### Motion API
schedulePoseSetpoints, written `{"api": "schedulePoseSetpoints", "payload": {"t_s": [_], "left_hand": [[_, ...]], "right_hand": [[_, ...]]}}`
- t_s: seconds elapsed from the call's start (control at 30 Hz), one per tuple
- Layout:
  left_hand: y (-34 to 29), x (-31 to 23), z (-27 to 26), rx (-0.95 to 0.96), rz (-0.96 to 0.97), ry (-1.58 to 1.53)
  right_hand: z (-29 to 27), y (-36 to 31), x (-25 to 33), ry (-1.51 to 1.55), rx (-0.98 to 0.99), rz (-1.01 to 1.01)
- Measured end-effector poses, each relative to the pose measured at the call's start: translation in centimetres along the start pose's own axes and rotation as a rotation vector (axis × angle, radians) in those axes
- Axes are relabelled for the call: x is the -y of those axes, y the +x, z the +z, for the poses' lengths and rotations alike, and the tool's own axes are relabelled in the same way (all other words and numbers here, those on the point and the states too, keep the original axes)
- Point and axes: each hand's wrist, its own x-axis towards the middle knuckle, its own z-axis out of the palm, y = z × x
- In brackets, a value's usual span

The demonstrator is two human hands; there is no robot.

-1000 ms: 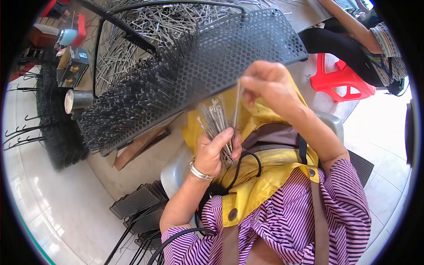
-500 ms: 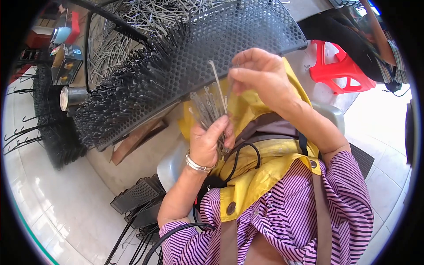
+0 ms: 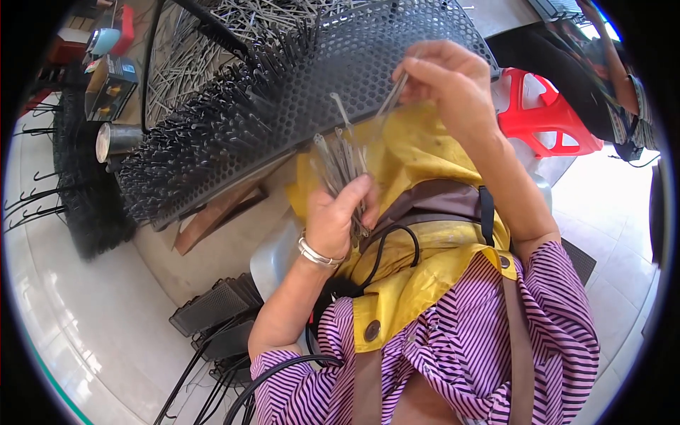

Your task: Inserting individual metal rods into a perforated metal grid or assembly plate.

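Note:
My left hand is closed around a bundle of thin metal rods with small flattened, holed ends pointing up. One rod stands higher than the others. Farther right and higher up, my right hand pinches thin metal rods between thumb and fingers; motion blur hides how many. Just beyond both hands lies a black perforated rack with round holes. Dark rods stand crowded in its left part, while holes show bare on its right.
Loose metal rods lie heaped behind the rack. A metal can and a box stand at left. Black hooked frames hang beyond. A red stool and another person's arm are at right. Perforated trays sit lower left.
My right hand has moved up and to the right, away from the bundle, with the pinched rods. My left hand stays nearly in place, still gripping its bundle.

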Motion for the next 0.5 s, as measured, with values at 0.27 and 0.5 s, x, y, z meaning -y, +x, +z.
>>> {"api": "schedulePoseSetpoints", "payload": {"t_s": [0.27, 0.5], "left_hand": [[-0.1, -0.8, 0.6, -0.063, 0.096, 0.143], [-0.2, -0.5, 0.7, -0.002, 0.093, 0.123]], "right_hand": [[1.3, -1.5, -0.4, -0.14, 0.266, 0.115], [1.5, -1.3, -0.4, -0.174, 0.37, 0.163]]}}
